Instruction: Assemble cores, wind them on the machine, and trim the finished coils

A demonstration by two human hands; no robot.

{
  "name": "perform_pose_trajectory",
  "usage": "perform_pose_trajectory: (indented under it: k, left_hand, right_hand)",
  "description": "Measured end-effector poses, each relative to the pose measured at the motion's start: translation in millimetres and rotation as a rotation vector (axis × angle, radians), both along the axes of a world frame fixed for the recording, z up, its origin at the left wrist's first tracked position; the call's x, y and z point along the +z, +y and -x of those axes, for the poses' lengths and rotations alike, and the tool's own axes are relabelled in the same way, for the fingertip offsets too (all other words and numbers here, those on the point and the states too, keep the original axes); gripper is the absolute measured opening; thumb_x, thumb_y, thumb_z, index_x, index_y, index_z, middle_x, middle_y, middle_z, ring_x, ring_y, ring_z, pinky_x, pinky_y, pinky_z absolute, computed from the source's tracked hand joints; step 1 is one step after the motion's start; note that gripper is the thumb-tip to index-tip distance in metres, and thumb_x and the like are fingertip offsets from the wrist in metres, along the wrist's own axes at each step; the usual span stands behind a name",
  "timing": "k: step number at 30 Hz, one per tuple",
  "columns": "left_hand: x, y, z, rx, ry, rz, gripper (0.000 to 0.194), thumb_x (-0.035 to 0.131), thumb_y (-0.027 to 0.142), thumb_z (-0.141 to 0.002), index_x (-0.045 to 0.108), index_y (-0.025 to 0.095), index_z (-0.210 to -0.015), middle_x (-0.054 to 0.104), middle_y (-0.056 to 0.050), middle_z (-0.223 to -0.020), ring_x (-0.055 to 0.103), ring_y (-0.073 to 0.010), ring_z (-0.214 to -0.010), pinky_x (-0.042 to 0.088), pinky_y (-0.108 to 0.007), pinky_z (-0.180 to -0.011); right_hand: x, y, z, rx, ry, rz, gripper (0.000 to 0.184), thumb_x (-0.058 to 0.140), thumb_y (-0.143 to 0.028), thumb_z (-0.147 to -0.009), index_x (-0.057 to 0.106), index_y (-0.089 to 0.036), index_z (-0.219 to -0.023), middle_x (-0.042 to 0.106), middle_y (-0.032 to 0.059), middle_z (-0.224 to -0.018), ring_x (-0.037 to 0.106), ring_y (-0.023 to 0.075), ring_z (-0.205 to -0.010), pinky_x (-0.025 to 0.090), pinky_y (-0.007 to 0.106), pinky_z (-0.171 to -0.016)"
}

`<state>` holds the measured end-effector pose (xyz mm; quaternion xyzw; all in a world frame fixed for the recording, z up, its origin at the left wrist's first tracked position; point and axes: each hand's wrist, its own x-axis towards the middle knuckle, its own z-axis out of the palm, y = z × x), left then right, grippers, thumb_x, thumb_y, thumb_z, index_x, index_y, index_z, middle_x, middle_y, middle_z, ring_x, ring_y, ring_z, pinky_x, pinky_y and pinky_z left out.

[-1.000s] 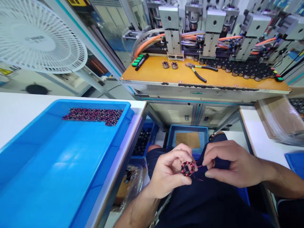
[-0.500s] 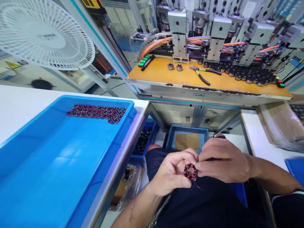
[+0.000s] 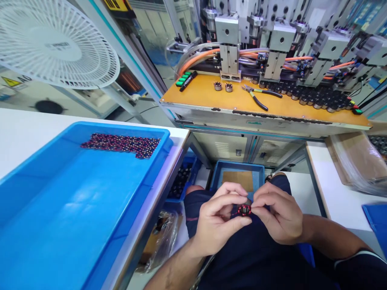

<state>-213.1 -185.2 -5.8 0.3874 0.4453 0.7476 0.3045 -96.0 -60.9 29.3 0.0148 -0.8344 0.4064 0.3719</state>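
- White fan [image 3: 54, 40] at far left, past the end of the white bench [image 3: 27, 117].
- Blue tote [image 3: 121, 131] on that bench, with a patch of small coils [image 3: 121, 146] lying against its far wall.
- Left hand [image 3: 219, 219] closed narrow, fingertips pinching the coil from the left.
- Blue tray [image 3: 238, 164] on the floor beyond the hands, under the orange bench.
- Coil [image 3: 244, 210], a red-and-black ring, held between both hands above the person's lap.
- Orange bench [image 3: 193, 90] at far right of centre, carrying a marker [image 3: 188, 80], pliers [image 3: 260, 96] and rows of dark cores [image 3: 311, 96].
- Right hand [image 3: 276, 213] closed narrow, pinching the coil from the right.
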Motion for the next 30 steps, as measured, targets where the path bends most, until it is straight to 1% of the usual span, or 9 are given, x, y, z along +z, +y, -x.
perform_pose_trajectory:
  k: [3,7,13,17,20,22,24,26,30]
  left_hand:
    - [0.8,-4,2,0.025,0.011,0.100,0.054,0.089,0.025,-0.059,0.070,0.025,-0.109,0.061,-0.004,-0.096,0.059,-0.0148,-0.080,0.052,-0.027,-0.076]
    - [1.0,-10,5,-0.103,-0.005,0.224,0.030,0.075,0.030,-0.078,0.069,0.015,-0.103,0.064,-0.003,-0.073,0.058,-0.0115,-0.064,0.051,-0.023,-0.063]
    - [-0.2,-9,-1,-0.113,-0.153,0.071,0.024,0.066,0.012,-0.084,0.066,0.024,-0.106,0.069,-0.002,-0.087,0.068,-0.0124,-0.069,0.054,-0.022,-0.062]
    - [1.3,-5,-1,-0.150,-0.219,-0.072,0.018,0.075,0.012,-0.075,0.069,0.021,-0.090,0.065,-0.006,-0.112,0.069,-0.0140,-0.083,0.056,-0.028,-0.079]
    - [1.6,-3,-4,-0.203,-0.375,-0.177,0.020,0.082,0.021,-0.070,0.063,0.020,-0.078,0.070,-0.004,-0.100,0.068,-0.0222,-0.101,0.051,-0.039,-0.094]
    - [1.5,-1,-7,-0.247,-0.504,-0.195,0.030,0.085,0.031,-0.066,0.061,0.021,-0.081,0.071,-0.003,-0.092,0.067,-0.0258,-0.105,0.049,-0.043,-0.095]
    - [1.6,0,-8,-0.293,-0.552,-0.122,0.042,0.084,0.045,-0.064,0.062,0.020,-0.091,0.069,-0.006,-0.092,0.067,-0.0243,-0.098,0.051,-0.037,-0.088]
    - [2.1,0,-6,-0.380,-0.506,0.012,0.052,0.078,0.056,-0.067,0.064,0.016,-0.096,0.067,-0.008,-0.087,0.065,-0.0179,-0.082,0.050,-0.028,-0.074]
    - [3.2,-4,-1,-0.535,-0.377,0.212,0.044,0.074,0.053,-0.074,0.059,0.014,-0.089,0.057,0.000,-0.066,0.053,-0.0074,-0.056,0.040,-0.018,-0.054]
  right_hand:
    - [-1.9,2,1,0.015,0.027,-0.033,0.008,0.054,-0.012,-0.089,0.060,-0.018,-0.091,0.062,0.0039,-0.074,0.061,0.0131,-0.065,0.051,0.023,-0.058]
    - [-0.1,5,1,0.003,0.024,-0.081,0.009,0.054,-0.012,-0.088,0.060,-0.018,-0.090,0.062,0.0038,-0.073,0.060,0.0130,-0.063,0.050,0.023,-0.056]
    - [1.4,-1,0,-0.136,0.040,-0.134,0.011,0.055,-0.008,-0.086,0.061,-0.018,-0.087,0.062,0.0032,-0.072,0.058,0.0125,-0.061,0.050,0.024,-0.057]
    - [2.2,-3,0,-0.165,0.026,-0.125,0.011,0.055,-0.007,-0.086,0.060,-0.017,-0.086,0.061,0.0035,-0.072,0.058,0.0119,-0.062,0.050,0.023,-0.057]
    - [3.2,-2,-1,-0.124,0.040,-0.136,0.011,0.053,-0.008,-0.087,0.058,-0.018,-0.087,0.060,0.0030,-0.072,0.058,0.0119,-0.061,0.050,0.023,-0.056]
    - [4.4,-1,-2,-0.053,0.080,-0.169,0.010,0.052,-0.009,-0.088,0.057,-0.018,-0.090,0.059,0.0029,-0.072,0.057,0.0122,-0.060,0.051,0.024,-0.056]
    - [6.8,1,-4,0.023,0.111,-0.232,0.011,0.049,-0.009,-0.091,0.056,-0.018,-0.093,0.058,0.0037,-0.073,0.058,0.0131,-0.061,0.052,0.025,-0.056]
    - [10.9,3,-4,0.069,0.114,-0.300,0.012,0.048,-0.009,-0.092,0.056,-0.017,-0.094,0.058,0.0041,-0.073,0.060,0.0140,-0.062,0.053,0.026,-0.057]
    - [19.9,6,-5,0.065,0.088,-0.410,0.013,0.048,-0.007,-0.093,0.056,-0.017,-0.094,0.058,0.0018,-0.071,0.060,0.0123,-0.060,0.052,0.024,-0.056]
